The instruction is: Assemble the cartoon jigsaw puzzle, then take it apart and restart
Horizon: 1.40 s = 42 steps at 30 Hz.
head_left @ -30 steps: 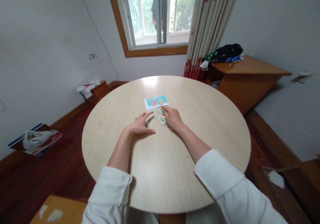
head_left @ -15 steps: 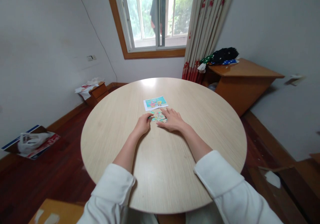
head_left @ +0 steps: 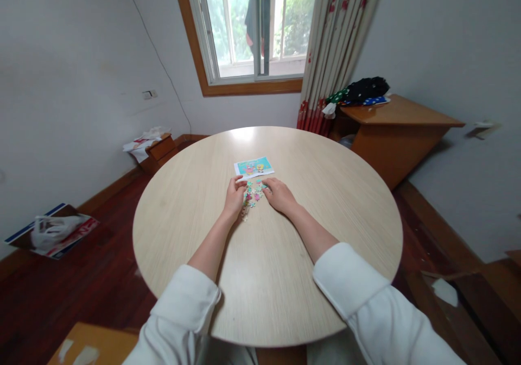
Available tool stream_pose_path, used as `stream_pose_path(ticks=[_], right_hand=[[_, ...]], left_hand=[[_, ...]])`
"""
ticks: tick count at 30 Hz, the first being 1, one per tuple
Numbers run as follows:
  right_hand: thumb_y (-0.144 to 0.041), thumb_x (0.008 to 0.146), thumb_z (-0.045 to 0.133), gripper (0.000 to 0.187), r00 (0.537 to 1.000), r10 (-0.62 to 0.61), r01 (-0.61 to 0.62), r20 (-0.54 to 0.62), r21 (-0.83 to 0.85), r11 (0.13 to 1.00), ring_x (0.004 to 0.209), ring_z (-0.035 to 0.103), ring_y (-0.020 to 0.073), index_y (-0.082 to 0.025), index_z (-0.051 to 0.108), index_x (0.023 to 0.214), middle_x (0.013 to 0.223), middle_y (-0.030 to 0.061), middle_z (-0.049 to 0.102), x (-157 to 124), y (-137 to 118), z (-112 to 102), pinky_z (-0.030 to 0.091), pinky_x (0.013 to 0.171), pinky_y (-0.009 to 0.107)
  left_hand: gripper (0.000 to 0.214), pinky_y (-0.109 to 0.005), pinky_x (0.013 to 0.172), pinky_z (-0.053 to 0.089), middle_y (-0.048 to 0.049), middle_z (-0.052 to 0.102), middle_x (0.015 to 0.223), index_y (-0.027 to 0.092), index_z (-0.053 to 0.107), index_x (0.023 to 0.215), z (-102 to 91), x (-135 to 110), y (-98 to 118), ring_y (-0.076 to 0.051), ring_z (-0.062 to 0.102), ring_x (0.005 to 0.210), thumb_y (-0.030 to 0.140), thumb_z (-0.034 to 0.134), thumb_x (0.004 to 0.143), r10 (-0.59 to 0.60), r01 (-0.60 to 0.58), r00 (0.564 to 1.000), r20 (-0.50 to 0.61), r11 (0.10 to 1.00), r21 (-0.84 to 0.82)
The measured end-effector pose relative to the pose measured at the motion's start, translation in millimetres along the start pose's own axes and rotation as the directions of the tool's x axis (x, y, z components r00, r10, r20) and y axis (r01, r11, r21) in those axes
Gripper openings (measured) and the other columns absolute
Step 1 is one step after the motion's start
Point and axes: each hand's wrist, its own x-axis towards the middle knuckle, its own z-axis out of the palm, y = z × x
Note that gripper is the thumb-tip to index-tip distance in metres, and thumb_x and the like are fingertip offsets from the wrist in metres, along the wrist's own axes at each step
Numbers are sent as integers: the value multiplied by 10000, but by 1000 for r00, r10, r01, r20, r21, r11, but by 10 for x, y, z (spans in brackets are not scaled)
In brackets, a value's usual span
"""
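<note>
A loose heap of small jigsaw puzzle pieces (head_left: pixel 255 192), green, pink, yellow and pale, lies on the round table between my hands. My left hand (head_left: pixel 235 197) is cupped along the heap's left side, its fingers bent but apart and touching pieces; some pieces trail below its palm. On the right side, my right hand (head_left: pixel 280 195) rests with loosely curved fingers, its fingertips against the edge pieces. Just beyond the heap lies a picture sheet (head_left: pixel 254 166) with a pink and a yellow cartoon figure on turquoise. What lies under my fingers is partly hidden.
The round pale wood table (head_left: pixel 337 213) fills the middle. A wooden desk (head_left: pixel 407 112) with a pile of cloth (head_left: pixel 364 90) stands at the back right. A patterned curtain (head_left: pixel 329 50) hangs beside the window. A plastic bag (head_left: pixel 55 230) lies on the floor at left.
My left hand has moved slightly up along the heap. My right hand has drawn its spread fingers in. The pieces have shifted, some now nearer to me, and more of them show.
</note>
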Motion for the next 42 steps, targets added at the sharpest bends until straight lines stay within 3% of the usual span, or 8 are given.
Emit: stream_pose_path(ticks=[5,10,17,23,26,32,37,42], right_hand=[[-170,872,510,236,991,-33,41,-127,62,997,1036,592,211,-148,654,1058,1113,108,667,-7,19,-15,407,929,349],[-179,858,540,183,983,-105,119,-153,83,989,1016,581,219,-180,691,961,1063,98,665,-43,-90,-29,393,897,380],[-216,825,617,214,969,-246,246,-11,86,965,1140,498,249,-212,675,1031,1208,113,590,-116,-287,77,312,943,435],[-157,794,636,73,977,-213,208,22,144,968,897,568,186,-177,644,864,885,47,663,-93,-296,57,329,861,364],[-144,783,639,23,982,-186,184,-1,165,969,797,573,169,-165,639,792,800,34,664,-76,-274,22,360,805,328],[-110,793,592,100,991,-83,114,-108,319,941,728,608,151,-165,675,800,790,39,693,-58,-235,-5,437,717,270],[-106,808,547,207,976,-54,139,-211,409,902,826,661,178,-189,724,875,899,60,734,-42,-220,-9,485,785,294],[-101,799,527,274,971,28,95,-239,485,869,879,672,187,-182,718,979,977,76,732,-26,-240,0,503,838,320]], left_hand=[[221,-266,707,492,-10,577,724,161,533,820,-126,77,73,-123,590,691,85,440,635,-42,19,982,-186,992,-124],[142,-225,552,385,14,523,602,151,565,667,-244,98,122,-97,481,530,93,443,623,-14,35,970,-241,996,83],[107,-218,507,363,39,509,528,164,578,653,-235,74,153,-95,459,481,129,488,609,-10,22,997,-74,988,155],[93,-238,554,419,16,576,579,155,597,667,-209,32,145,-99,517,503,147,537,596,-63,57,996,65,994,88],[79,-263,604,456,0,603,623,147,611,655,-205,21,146,-104,545,538,150,566,591,-81,78,992,95,996,35],[87,-282,692,499,-6,630,620,132,639,677,-218,-7,189,-111,599,602,146,669,596,-127,139,984,129,986,-92],[215,-315,769,502,-47,676,700,115,664,739,-213,-59,188,-138,646,680,186,772,567,-152,199,952,265,966,-163],[286,-319,795,490,-57,695,772,115,691,770,-150,-89,148,-139,643,724,242,815,546,-94,151,945,315,975,-163]])
